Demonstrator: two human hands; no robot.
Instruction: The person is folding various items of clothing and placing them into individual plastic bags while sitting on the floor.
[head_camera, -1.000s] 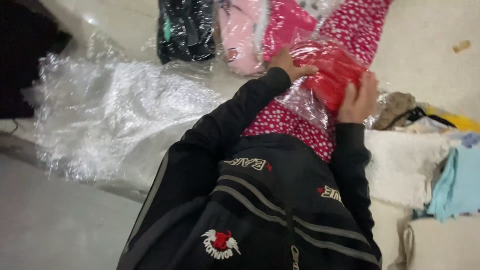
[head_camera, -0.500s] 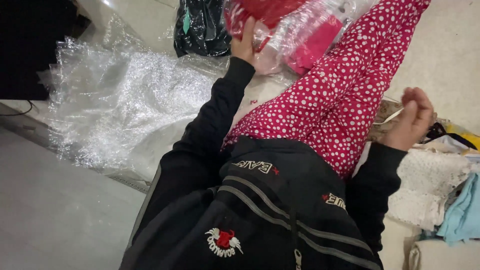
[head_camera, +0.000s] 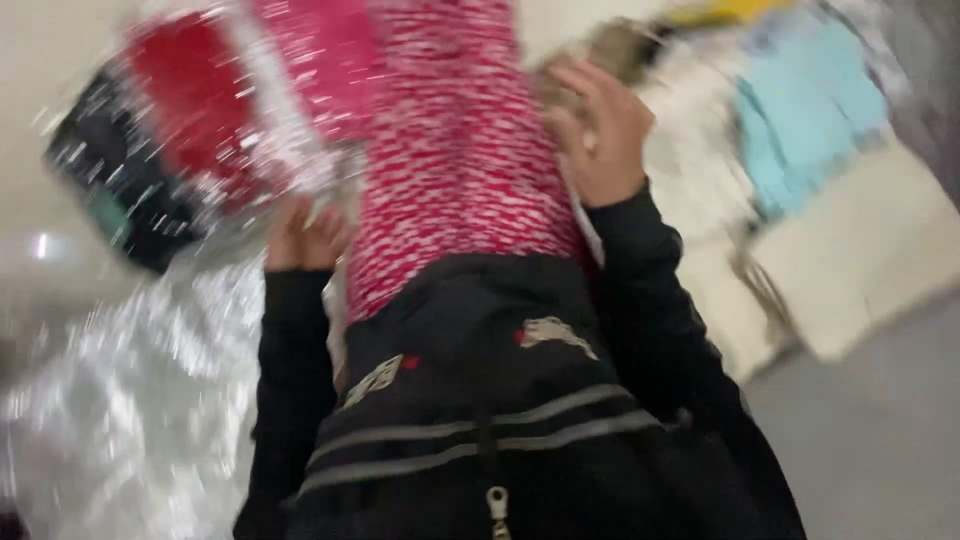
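Two hands are showing in a frame heavily smeared by motion, so fine detail is failing to resolve. A sheet of crinkled clear plastic (head_camera: 130, 400) is spreading over the lower left of the floor. The person's black jacket (head_camera: 500, 420), with grey bands and a zip, is filling the lower centre. Red trousers with white dots (head_camera: 450, 150) are running from the jacket up to the top edge. On the right, a heap of folded fabrics (head_camera: 800, 130) in pale blue and cream is lying on the floor. At upper left, a clear bag with a red garment (head_camera: 190, 90) is sitting beside a black packaged bundle (head_camera: 110, 180). The right hand (head_camera: 595, 130) is resting against the right side of the dotted trousers, fingers curled, though whether it is grasping anything cannot be told. The left hand (head_camera: 305, 235) is lying just below the clear bag, at its lower edge; its grip is likewise unreadable through the blur.
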